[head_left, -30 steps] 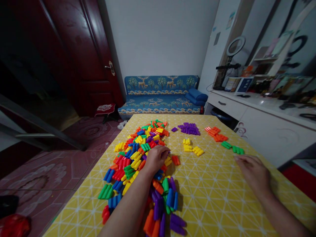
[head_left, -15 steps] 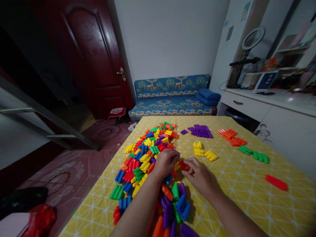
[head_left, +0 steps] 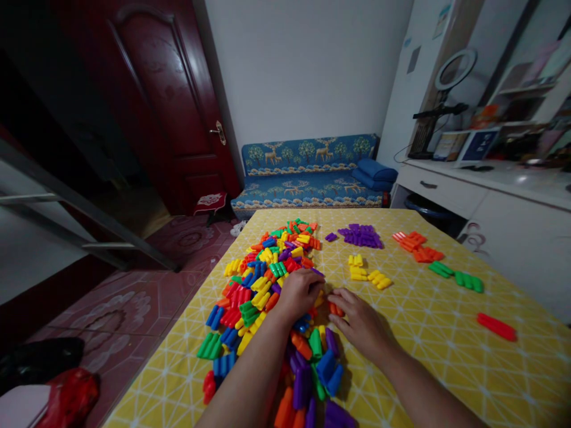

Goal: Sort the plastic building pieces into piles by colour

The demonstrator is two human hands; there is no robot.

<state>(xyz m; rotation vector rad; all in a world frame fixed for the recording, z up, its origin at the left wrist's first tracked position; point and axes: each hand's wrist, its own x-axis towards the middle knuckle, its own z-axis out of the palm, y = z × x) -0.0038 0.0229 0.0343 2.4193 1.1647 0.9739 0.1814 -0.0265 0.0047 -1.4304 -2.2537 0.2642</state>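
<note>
A mixed pile of plastic building blocks (head_left: 261, 285), in several colours and shaped like joined tubes, runs along the left side of the table. My left hand (head_left: 300, 291) is over the pile's right edge, fingers curled together; whatever they hold is hidden. A purple block (head_left: 317, 272) shows just beyond its knuckles. Beside it, my right hand (head_left: 359, 321) has its fingertips closed on an orange block (head_left: 335, 308), low over the cloth. Blue blocks (head_left: 328, 371) and a green block (head_left: 315, 343) lie nearer to me, below the hands.
Purple blocks (head_left: 360, 235), yellow blocks (head_left: 358, 272), orange blocks (head_left: 414, 245) and green blocks (head_left: 468, 281) lie in separate groups on the yellow tablecloth (head_left: 428, 351). A single red block (head_left: 496, 326) lies at the right. Beyond the table is a blue sofa (head_left: 303, 184); a white cabinet (head_left: 513, 220) stands right.
The red block at my right fingertips is no longer seen there; an orange one shows under them now. My right hand has shifted slightly down. The left hand has hardly moved.
</note>
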